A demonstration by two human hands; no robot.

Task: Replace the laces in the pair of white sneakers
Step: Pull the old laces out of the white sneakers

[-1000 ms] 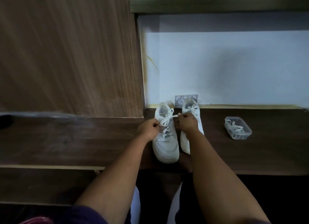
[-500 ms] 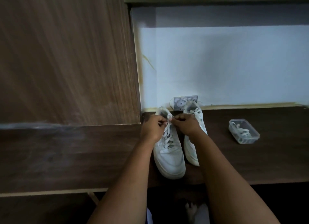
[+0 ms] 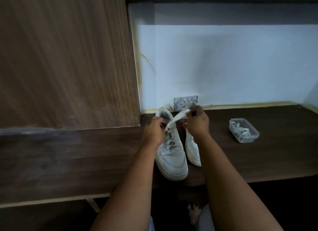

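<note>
Two white sneakers stand side by side on a dark wooden surface (image 3: 258, 161), toes towards me. The left sneaker (image 3: 170, 155) has a white lace (image 3: 178, 118) rising from its top eyelets. My left hand (image 3: 154, 130) pinches the lace low, by the sneaker's collar. My right hand (image 3: 196, 122) pinches the same lace higher and to the right, above the right sneaker (image 3: 192, 149), which my right wrist partly hides.
A clear plastic container (image 3: 243, 130) with white laces inside sits on the surface to the right. A wall socket (image 3: 185, 103) is behind the sneakers. A tall wooden panel (image 3: 68, 58) stands at the left, a pale wall (image 3: 223, 67) behind.
My right hand has lifted up and to the right, drawing the lace out from the left sneaker. The view has tilted slightly down.
</note>
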